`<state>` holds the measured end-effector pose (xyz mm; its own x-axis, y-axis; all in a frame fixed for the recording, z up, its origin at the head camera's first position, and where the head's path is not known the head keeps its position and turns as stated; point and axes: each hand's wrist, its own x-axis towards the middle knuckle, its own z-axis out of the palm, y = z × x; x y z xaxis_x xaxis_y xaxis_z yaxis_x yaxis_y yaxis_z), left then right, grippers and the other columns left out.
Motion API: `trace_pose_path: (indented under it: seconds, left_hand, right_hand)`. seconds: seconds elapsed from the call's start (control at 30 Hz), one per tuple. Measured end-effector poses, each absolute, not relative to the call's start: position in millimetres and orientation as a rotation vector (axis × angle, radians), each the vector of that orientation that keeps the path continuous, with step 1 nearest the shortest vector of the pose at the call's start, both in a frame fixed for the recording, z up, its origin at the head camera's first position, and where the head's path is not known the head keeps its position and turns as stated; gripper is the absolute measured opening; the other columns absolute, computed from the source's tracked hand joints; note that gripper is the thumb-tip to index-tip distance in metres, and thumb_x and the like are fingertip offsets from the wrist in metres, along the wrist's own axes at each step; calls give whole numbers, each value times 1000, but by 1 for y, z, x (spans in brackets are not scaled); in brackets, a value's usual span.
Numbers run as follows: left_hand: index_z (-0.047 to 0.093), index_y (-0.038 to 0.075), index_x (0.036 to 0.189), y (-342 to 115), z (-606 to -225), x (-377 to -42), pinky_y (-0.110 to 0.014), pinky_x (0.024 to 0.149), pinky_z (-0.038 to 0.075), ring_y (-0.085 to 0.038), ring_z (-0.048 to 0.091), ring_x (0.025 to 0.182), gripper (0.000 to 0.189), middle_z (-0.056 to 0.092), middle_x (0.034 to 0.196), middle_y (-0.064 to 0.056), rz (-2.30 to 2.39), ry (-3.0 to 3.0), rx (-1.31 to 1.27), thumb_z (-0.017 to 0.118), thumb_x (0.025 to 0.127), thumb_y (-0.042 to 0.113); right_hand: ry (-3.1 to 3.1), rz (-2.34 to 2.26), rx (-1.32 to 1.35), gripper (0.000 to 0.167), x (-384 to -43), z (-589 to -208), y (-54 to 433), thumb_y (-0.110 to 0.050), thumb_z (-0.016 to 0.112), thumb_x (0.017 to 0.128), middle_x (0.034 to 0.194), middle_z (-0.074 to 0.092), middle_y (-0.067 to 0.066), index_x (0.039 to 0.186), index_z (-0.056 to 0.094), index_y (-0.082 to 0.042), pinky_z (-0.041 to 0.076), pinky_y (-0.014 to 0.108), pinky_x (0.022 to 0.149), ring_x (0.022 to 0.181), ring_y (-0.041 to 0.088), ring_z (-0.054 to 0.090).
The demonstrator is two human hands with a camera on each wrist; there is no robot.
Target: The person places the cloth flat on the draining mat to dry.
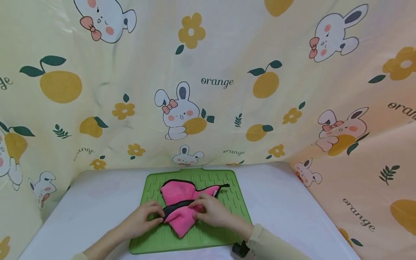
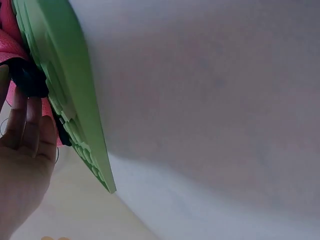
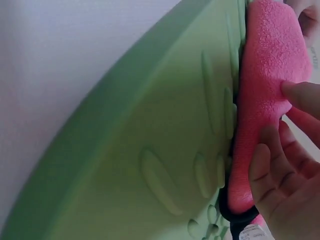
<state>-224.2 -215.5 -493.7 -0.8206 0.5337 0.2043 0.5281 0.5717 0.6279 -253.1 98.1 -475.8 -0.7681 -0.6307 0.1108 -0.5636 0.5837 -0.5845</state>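
A pink fleecy cloth (image 1: 178,192) with black edging lies bunched on a green ridged mat (image 1: 224,236). Across its middle runs a black band (image 1: 178,206), with a pink fold lapping toward the near side. At the band's left end, my left hand (image 1: 141,218) pinches the edge between thumb and fingers; the left wrist view shows the fingers around the black part (image 2: 27,77). From the right, my right hand (image 1: 212,211) holds the fold, its thumb pressing the pink surface (image 3: 270,60) in the right wrist view. A small white label (image 3: 254,233) shows near the black edging.
The mat rests on a white table (image 1: 282,202). A cream curtain (image 1: 224,108) printed with rabbits and oranges rises behind and at both sides. Near the right wrist, a small black object (image 1: 240,249) sits by the mat's front edge.
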Motion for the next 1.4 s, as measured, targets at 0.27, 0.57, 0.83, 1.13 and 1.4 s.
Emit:
trace_pose_path:
  seconds: [0.27,0.57,0.83,1.13,1.4]
  left_hand:
    - [67,25,100,-207,-485,-224,-29,77,52,-6,58,94,9,62,99,13,1183,2760,875,67,102,16]
    - [69,20,99,-180,-463,-231,-30,76,49,-6,59,90,7,65,92,13,1265,2746,846,67,103,25]
    - [75,20,99,-142,-448,-233,-28,75,51,-8,59,90,5,67,94,13,1304,2717,977,72,99,16]
    - [76,21,98,-107,-447,-233,-29,85,56,-7,61,94,7,68,94,15,1294,2703,1053,74,98,14]
    - [78,14,102,-85,-452,-229,-29,83,52,-4,59,92,7,72,96,13,1195,2743,1178,74,98,18]
  right_hand:
    - [2650,-1068,-1002,16,-254,-478,101,-15,78,95,98,62,-6,111,78,-17,50,20,72,82,7,57]
    - [2642,-1317,-1001,23,-252,-472,121,-9,77,94,108,68,2,116,76,-12,55,24,72,85,8,61]
    - [2596,-1421,-987,27,-241,-460,131,-23,77,96,117,70,1,123,75,-16,54,25,69,85,10,65]
    - [2609,-1471,-898,4,-226,-464,142,-18,77,95,103,70,-3,98,75,-18,56,26,72,81,9,65]
    - [2617,-1481,-866,3,-210,-472,156,-16,78,93,96,72,-2,94,75,-15,55,24,69,78,7,64]
